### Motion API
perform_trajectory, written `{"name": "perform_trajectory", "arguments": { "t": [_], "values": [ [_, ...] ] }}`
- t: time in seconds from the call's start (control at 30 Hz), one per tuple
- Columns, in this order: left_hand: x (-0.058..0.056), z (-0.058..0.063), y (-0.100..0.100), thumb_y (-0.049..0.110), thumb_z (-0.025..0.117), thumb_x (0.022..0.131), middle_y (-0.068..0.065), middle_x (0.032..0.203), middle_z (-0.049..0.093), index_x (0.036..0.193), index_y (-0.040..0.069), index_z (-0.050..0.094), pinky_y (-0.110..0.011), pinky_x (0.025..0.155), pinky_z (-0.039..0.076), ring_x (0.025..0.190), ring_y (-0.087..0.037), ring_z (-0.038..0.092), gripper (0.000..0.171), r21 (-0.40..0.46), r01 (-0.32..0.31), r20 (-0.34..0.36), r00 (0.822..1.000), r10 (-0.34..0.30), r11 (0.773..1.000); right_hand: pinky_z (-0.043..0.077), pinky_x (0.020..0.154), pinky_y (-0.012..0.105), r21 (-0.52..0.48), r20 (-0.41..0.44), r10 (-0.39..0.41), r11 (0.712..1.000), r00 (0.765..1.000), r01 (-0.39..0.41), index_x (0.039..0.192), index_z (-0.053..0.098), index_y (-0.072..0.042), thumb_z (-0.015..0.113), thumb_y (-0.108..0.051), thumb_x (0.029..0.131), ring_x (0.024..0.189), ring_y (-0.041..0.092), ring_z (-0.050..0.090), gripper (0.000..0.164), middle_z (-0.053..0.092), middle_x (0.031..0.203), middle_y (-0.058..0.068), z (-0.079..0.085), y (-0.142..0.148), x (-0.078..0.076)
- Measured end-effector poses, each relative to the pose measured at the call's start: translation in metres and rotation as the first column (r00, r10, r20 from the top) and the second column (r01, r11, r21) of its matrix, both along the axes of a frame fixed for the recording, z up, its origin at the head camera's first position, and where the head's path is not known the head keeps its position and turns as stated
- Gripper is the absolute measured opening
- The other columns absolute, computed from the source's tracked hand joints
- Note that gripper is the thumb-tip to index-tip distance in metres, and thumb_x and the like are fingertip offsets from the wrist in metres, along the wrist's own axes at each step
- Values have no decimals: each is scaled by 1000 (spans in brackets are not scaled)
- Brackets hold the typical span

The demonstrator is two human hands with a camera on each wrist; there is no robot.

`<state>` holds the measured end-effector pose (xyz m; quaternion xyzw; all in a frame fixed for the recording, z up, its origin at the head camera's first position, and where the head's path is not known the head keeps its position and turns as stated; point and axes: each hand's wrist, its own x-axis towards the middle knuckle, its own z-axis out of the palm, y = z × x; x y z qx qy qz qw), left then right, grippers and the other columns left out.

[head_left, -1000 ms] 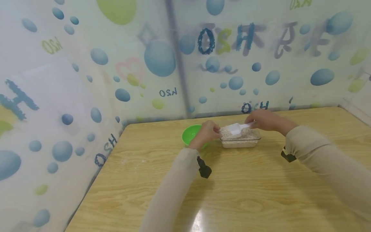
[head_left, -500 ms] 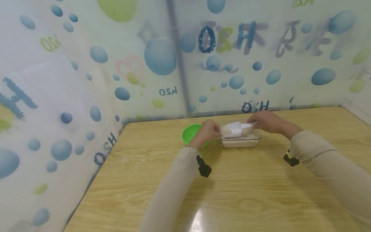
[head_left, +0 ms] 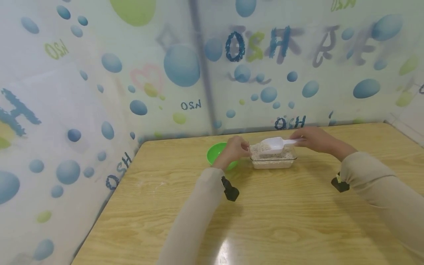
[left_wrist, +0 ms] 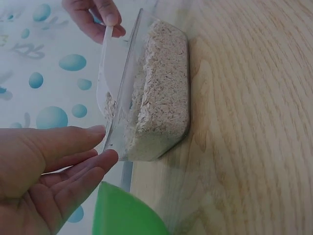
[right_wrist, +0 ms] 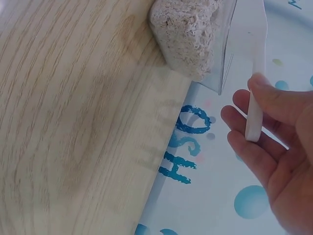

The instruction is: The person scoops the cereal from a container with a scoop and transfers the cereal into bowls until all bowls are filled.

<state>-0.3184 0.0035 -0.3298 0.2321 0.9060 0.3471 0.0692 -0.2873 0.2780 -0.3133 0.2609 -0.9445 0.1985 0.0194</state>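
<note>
White scoop (head_left: pixel 275 144) is over the clear container (head_left: pixel 273 159), pale flakes (left_wrist: pixel 165 73) in its mouth. Right hand (head_left: pixel 314 139) grips the handle, thumb against fingers. Left hand (head_left: pixel 234 149) pinches the container's left rim. Green bowl (head_left: pixel 216 151) just left, partly hidden, on wood table (head_left: pixel 281 213).
</note>
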Motion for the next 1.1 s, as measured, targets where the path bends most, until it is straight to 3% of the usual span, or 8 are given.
{"name": "perform_trajectory", "arguments": {
  "t": [0.1, 0.23, 0.53, 0.9, 1.1],
  "values": [
    [0, 2, -5, 5, 70, 80, -12, 95, 66, 83, -6, 68, -22, 69, 50, 83, -18, 62, 11, 10, 5, -11, 1000, -5, 1000, 47, 80, 50, -5, -16, -6, 1000, 1000, 6, 108, 63, 7, 58, -2, 88, 96, 37, 58, 23, 62, 105, 22, 1, 2, 0],
    [-1, 4, -12, 7, 70, 80, -14, 106, 63, 110, -5, 64, -22, 72, 51, 92, -22, 62, 33, 27, -12, -11, 1000, 13, 1000, 46, 81, 51, -12, -27, -26, 1000, 999, 26, 109, 62, 8, 59, -3, 87, 97, 38, 57, 24, 62, 106, 23, 3, 4, 1],
    [-2, 12, -37, 11, 67, 83, -14, 110, 63, 114, -3, 61, -26, 80, 50, 97, -21, 60, 34, 48, -21, -3, 1000, 21, 999, 46, 82, 51, -63, 1, -39, 997, 999, 39, 114, 60, 7, 58, -7, 90, 101, 40, 56, 28, 59, 111, 24, 10, 0, 7],
    [-5, 23, -80, 15, 66, 85, -14, 115, 59, 119, -2, 58, -32, 86, 49, 103, -23, 58, 39, 36, -21, 28, 999, 20, 999, 46, 83, 51, -106, 23, 18, 994, 1000, -16, 117, 59, 4, 55, -9, 92, 101, 37, 56, 29, 59, 114, 22, 19, -18, 6],
    [-7, 22, -106, 14, 66, 85, -17, 118, 58, 122, -2, 56, -35, 88, 48, 104, -25, 57, 42, 20, -10, 26, 1000, 9, 1000, 45, 85, 51, -129, 13, 67, 990, 998, -65, 115, 60, 4, 56, -7, 91, 102, 36, 56, 27, 60, 112, 20, 21, -35, 3]
  ]
}}
